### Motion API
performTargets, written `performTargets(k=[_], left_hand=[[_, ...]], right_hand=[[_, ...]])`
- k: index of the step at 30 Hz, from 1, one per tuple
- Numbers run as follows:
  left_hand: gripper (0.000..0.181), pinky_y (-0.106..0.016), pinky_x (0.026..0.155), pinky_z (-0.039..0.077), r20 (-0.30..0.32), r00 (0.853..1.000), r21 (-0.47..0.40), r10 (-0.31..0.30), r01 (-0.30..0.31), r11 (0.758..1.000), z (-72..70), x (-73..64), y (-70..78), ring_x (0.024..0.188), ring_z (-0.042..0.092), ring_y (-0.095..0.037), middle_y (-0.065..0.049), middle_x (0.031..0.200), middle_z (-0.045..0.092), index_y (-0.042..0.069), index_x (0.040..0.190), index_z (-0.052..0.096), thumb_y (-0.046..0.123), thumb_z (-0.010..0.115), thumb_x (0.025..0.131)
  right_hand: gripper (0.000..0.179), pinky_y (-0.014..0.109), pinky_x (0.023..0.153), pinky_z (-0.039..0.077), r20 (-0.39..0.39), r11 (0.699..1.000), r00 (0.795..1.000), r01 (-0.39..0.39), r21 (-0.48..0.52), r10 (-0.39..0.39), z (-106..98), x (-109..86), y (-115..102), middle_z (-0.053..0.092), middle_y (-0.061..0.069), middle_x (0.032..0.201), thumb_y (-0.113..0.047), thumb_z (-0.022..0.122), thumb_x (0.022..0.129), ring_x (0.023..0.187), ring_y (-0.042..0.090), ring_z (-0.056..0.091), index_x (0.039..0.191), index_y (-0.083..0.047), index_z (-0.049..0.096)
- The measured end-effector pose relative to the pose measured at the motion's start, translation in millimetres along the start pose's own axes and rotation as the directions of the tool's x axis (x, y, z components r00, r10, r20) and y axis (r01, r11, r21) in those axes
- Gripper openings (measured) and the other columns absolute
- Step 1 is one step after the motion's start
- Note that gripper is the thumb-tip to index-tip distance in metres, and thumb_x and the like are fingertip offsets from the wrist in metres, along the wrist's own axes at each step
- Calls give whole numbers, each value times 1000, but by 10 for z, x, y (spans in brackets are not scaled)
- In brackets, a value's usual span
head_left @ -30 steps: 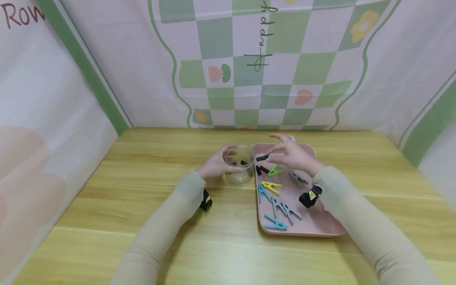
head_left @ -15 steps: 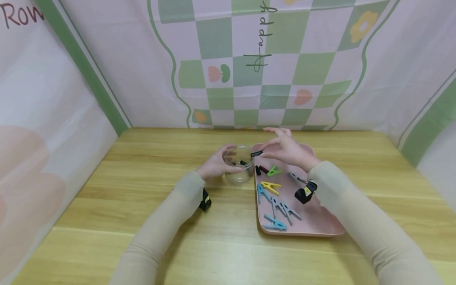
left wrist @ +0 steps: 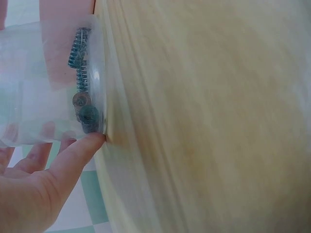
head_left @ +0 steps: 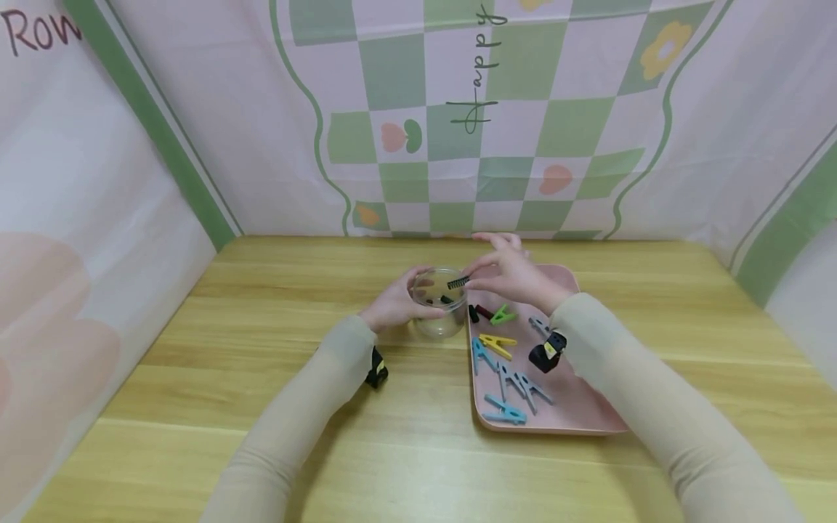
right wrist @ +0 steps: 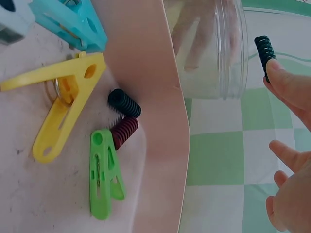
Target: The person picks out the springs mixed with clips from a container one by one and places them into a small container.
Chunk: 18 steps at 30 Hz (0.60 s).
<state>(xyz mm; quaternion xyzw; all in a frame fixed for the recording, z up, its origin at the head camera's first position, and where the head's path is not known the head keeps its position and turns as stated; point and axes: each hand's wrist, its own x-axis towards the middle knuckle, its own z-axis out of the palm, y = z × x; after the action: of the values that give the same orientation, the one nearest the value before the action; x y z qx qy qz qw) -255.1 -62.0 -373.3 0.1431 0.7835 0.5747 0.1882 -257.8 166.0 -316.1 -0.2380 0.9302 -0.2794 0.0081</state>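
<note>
My left hand (head_left: pixel 395 301) grips a clear plastic jar (head_left: pixel 439 328) at its side, fingers and thumb around it. The left wrist view shows several coil springs (left wrist: pixel 77 48) at the bottom of the jar, dark and brownish. Between thumb and finger, my right hand (head_left: pixel 513 277) pinches one dark coil spring (right wrist: pixel 265 50) by its end. In the head view this spring overlaps the right side of the jar's open mouth. Beneath that hand, a black spring (right wrist: pixel 125 103) and a dark red spring (right wrist: pixel 125 132) lie in the pink tray (head_left: pixel 575 410).
Also in the tray are a green clothespin (right wrist: pixel 101 174), a yellow clothespin (head_left: pixel 497 343), a grey clothespin (head_left: pixel 539 326) and several blue ones along its left side. The tray wall stands close beside the jar. A printed cloth (head_left: pixel 392 65) hangs behind the wooden table (head_left: pixel 275 290).
My right hand has moved left with the spring, from above the tray to the jar's mouth. The left hand and the jar have stayed in place.
</note>
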Motion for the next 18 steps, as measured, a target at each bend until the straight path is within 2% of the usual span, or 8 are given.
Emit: performTargets(k=[12, 18], left_hand=[[87, -46, 108, 38, 17, 1000, 8, -3, 3, 1000, -15, -19, 25, 131, 42, -32, -13, 145, 39, 18, 147, 27, 14, 78, 77], [86, -45, 108, 38, 5, 1000, 19, 3, -4, 1000, -9, -6, -2, 130, 43, -31, -12, 145, 40, 18, 147, 28, 14, 78, 77]], right_hand=[[18, 71, 107, 1, -15, 1000, 1000, 27, -12, -28, 51, 27, -90, 28, 16, 152, -20, 73, 83, 138, 42, 9, 96, -8, 74], [17, 71, 107, 2, -14, 999, 999, 41, -23, -41, 69, 30, -114, 28, 15, 152, -20, 73, 83, 139, 42, 9, 96, -9, 74]])
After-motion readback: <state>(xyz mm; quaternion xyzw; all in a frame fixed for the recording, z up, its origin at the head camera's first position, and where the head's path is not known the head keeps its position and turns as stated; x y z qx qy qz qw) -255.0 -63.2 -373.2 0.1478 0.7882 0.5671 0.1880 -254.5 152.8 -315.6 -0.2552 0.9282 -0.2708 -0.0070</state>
